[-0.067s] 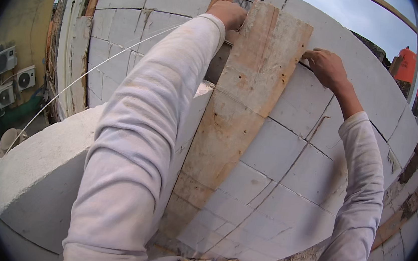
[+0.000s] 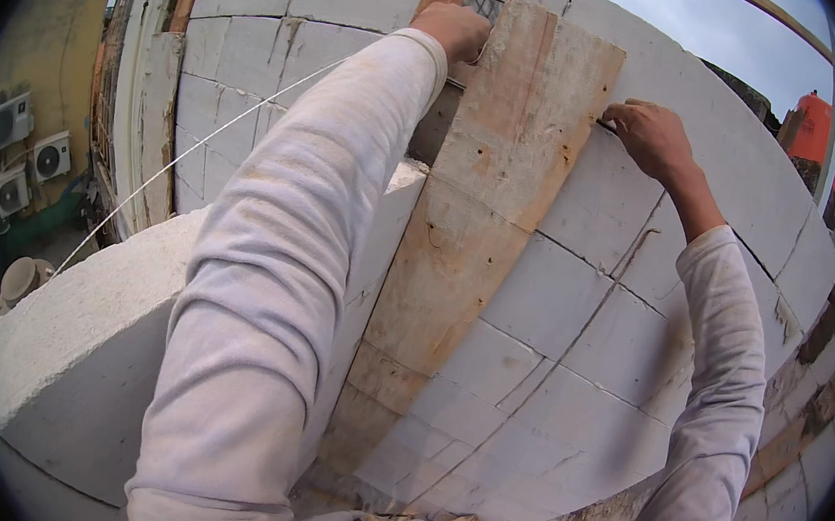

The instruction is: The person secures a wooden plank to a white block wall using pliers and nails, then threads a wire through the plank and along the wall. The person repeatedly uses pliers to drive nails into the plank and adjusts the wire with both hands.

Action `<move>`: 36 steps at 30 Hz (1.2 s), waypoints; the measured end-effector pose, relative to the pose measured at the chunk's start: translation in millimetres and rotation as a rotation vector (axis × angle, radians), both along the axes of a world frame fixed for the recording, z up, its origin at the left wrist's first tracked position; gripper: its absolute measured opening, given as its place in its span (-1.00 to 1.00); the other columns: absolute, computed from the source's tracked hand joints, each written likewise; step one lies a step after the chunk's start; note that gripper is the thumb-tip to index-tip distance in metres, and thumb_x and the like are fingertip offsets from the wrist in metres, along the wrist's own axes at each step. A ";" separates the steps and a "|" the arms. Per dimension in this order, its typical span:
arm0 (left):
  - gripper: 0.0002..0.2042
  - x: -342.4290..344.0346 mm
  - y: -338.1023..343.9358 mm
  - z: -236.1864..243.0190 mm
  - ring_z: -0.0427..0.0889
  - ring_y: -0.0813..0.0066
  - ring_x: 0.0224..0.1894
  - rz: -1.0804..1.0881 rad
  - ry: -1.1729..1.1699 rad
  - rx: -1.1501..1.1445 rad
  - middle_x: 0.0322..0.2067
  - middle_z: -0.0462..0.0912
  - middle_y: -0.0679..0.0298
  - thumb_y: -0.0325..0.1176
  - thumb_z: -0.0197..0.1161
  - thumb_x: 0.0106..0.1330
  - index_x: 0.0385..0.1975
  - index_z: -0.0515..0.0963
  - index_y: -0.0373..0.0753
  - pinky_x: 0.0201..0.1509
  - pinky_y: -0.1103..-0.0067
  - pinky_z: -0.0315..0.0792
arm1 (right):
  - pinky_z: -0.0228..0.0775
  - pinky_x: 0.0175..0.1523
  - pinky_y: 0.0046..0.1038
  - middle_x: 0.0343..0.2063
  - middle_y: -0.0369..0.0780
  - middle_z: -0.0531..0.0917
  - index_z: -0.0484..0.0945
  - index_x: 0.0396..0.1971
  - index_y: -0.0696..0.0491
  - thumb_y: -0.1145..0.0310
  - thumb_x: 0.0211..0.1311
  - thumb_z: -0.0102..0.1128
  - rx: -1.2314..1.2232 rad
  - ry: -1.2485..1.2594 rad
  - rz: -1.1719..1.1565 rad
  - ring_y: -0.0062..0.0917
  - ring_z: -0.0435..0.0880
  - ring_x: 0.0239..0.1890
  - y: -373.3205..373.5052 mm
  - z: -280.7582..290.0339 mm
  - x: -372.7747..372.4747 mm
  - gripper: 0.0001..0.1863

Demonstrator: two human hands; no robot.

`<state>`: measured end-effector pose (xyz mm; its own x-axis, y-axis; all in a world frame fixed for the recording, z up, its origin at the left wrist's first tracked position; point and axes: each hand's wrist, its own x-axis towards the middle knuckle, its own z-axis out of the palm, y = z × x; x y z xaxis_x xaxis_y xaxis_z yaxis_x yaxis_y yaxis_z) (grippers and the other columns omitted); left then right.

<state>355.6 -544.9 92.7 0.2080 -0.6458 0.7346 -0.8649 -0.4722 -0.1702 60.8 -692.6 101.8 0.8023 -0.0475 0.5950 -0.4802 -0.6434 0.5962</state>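
Note:
A worn wooden board (image 2: 488, 207) stands lengthwise against the pale block wall (image 2: 544, 303), between my two hands. My left hand (image 2: 454, 32) is closed at the board's upper left edge, its fingertips turned away and hidden. On the opposite side, my right hand (image 2: 652, 138) has curled fingers pinched together close to the board's right edge. A thin dark piece shows at those fingertips, too small to name. From the lower left, a taut white string (image 2: 192, 132) runs up and passes behind my left sleeve.
A thick white block ledge (image 2: 96, 310) juts out on the left. Beyond it, air conditioner units (image 2: 51, 155) hang on a yellowish wall, lower down. A bent rusty rod (image 2: 640, 250) sticks out of the wall joint. An orange tank (image 2: 812, 128) stands far right.
The white string's lower end has shifted to the right along the block ledge. Both hands and the board stay almost where they were.

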 end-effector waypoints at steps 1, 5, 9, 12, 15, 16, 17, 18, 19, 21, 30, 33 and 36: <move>-0.73 -3.9 2.5 -0.1 0.77 0.10 0.02 -0.006 0.054 0.014 -0.01 0.77 0.07 -0.39 0.28 0.28 -0.05 0.75 -0.19 0.02 0.28 0.64 | 0.55 0.04 -0.12 -0.19 -0.11 0.76 0.72 -0.06 -0.06 0.37 0.38 0.03 -0.007 0.005 -0.008 -0.14 0.72 -0.09 -4.6 -0.5 -3.5 -0.71; -0.73 -24.1 21.7 10.9 0.77 0.15 0.04 0.021 0.193 0.017 -0.01 0.77 0.08 -0.38 0.29 0.28 -0.05 0.75 -0.19 0.03 0.30 0.62 | 0.54 0.04 -0.13 -0.17 -0.09 0.77 0.71 -0.05 -0.06 0.34 0.40 0.02 0.074 -0.135 -0.022 -0.16 0.73 -0.07 -9.2 10.0 -25.7 -0.72; -0.75 -70.8 25.7 17.9 0.75 0.20 0.03 -0.132 0.214 -0.440 -0.02 0.77 0.08 -0.33 0.30 0.28 -0.07 0.74 -0.16 0.10 0.27 0.55 | 0.54 0.02 -0.13 -0.22 -0.08 0.77 0.71 -0.02 -0.06 0.32 0.42 0.03 0.112 -0.142 0.065 -0.15 0.74 -0.12 -17.5 13.8 -30.1 -0.72; -0.82 -138.4 -1.9 -14.0 0.72 0.18 -0.15 -0.464 -0.184 -1.130 -0.25 0.76 0.16 -0.27 0.32 0.31 -0.20 0.73 -0.17 0.04 0.23 0.52 | 0.54 -0.02 -0.14 -0.29 -0.08 0.77 0.71 -0.02 -0.06 0.32 0.44 0.04 0.168 -0.142 0.051 -0.17 0.74 -0.19 -17.4 16.3 -30.0 -0.72; -0.84 -195.5 -12.8 -102.9 0.67 0.27 -0.28 -1.046 0.207 -1.020 -0.37 0.69 0.19 -0.29 0.36 0.34 -0.23 0.66 -0.24 -0.09 0.38 0.55 | 0.53 -0.04 -0.15 -0.36 -0.09 0.76 0.70 -0.01 -0.06 0.31 0.45 0.03 0.232 -0.161 0.023 -0.20 0.75 -0.25 -15.7 10.2 -41.6 -0.72; -0.81 -181.1 -17.0 -123.7 0.64 0.34 -0.27 -1.046 0.334 -1.064 -0.34 0.68 0.19 -0.28 0.36 0.36 -0.20 0.64 -0.27 -0.07 0.42 0.53 | 0.53 -0.04 -0.16 -0.37 -0.09 0.76 0.70 -0.01 -0.05 0.31 0.45 0.03 0.247 -0.172 0.046 -0.21 0.75 -0.26 -13.7 9.3 -39.6 -0.72; -0.81 -160.2 -22.1 -130.8 0.65 0.29 -0.24 -0.899 0.448 -1.232 -0.34 0.67 0.18 -0.30 0.35 0.38 -0.19 0.59 -0.27 -0.04 0.41 0.52 | 0.53 0.00 -0.16 -0.32 -0.09 0.77 0.70 -0.01 -0.05 0.31 0.47 0.00 0.221 -0.160 0.072 -0.19 0.74 -0.21 -20.4 12.2 -38.3 -0.71; -0.81 -135.2 -30.0 -139.4 0.66 0.25 -0.22 -0.739 0.566 -1.389 -0.33 0.65 0.16 -0.31 0.34 0.39 -0.18 0.55 -0.27 -0.01 0.40 0.51 | 0.53 0.01 -0.15 -0.30 -0.09 0.77 0.69 -0.01 -0.04 0.31 0.48 -0.01 0.216 -0.164 0.048 -0.18 0.74 -0.18 -18.5 10.4 -37.8 -0.71; -0.75 -98.9 -44.5 -142.8 0.68 0.26 -0.21 -0.642 0.582 -1.470 -0.29 0.67 0.14 -0.29 0.32 0.42 -0.06 0.53 -0.31 -0.01 0.39 0.52 | 0.53 0.02 -0.15 -0.28 -0.08 0.77 0.69 -0.01 -0.04 0.31 0.49 -0.02 0.206 -0.166 0.032 -0.17 0.74 -0.16 -9.0 10.9 -30.4 -0.71; -0.67 -72.5 -55.7 -128.7 0.70 0.27 -0.16 -0.663 0.652 -1.515 -0.21 0.71 0.11 -0.25 0.28 0.47 0.07 0.53 -0.36 0.00 0.38 0.53 | 0.53 0.05 -0.14 -0.24 -0.08 0.77 0.69 -0.01 -0.04 0.31 0.50 -0.04 0.182 -0.168 -0.002 -0.15 0.73 -0.12 -4.6 17.2 -33.8 -0.70; -0.69 -30.6 -61.3 -90.5 0.74 0.35 -0.07 -0.907 0.808 -1.271 -0.14 0.80 0.06 -0.26 0.14 0.57 -0.10 0.73 -0.37 0.03 0.45 0.53 | 0.52 0.05 -0.14 -0.20 -0.05 0.76 0.70 -0.04 -0.04 0.29 0.49 0.01 0.311 -0.261 0.047 -0.10 0.71 -0.10 -15.7 14.6 -51.2 -0.73; -0.69 -19.3 -62.4 -95.2 0.72 0.40 -0.09 -0.892 0.816 -1.200 -0.14 0.79 0.08 -0.25 0.16 0.57 -0.05 0.72 -0.37 0.04 0.47 0.52 | 0.51 0.06 -0.14 -0.20 -0.05 0.76 0.69 -0.02 -0.02 0.32 0.47 0.05 0.271 -0.224 0.093 -0.09 0.71 -0.11 -24.5 4.8 -49.9 -0.74; -0.66 -30.4 -52.4 -97.8 0.68 0.44 -0.05 -0.909 0.953 -1.136 -0.09 0.77 0.11 -0.21 0.22 0.54 0.02 0.69 -0.40 0.07 0.50 0.50 | 0.51 0.07 -0.15 -0.18 -0.05 0.77 0.69 -0.01 0.01 0.35 0.46 0.06 0.327 -0.209 0.103 -0.09 0.71 -0.10 -20.8 -2.9 -54.9 -0.74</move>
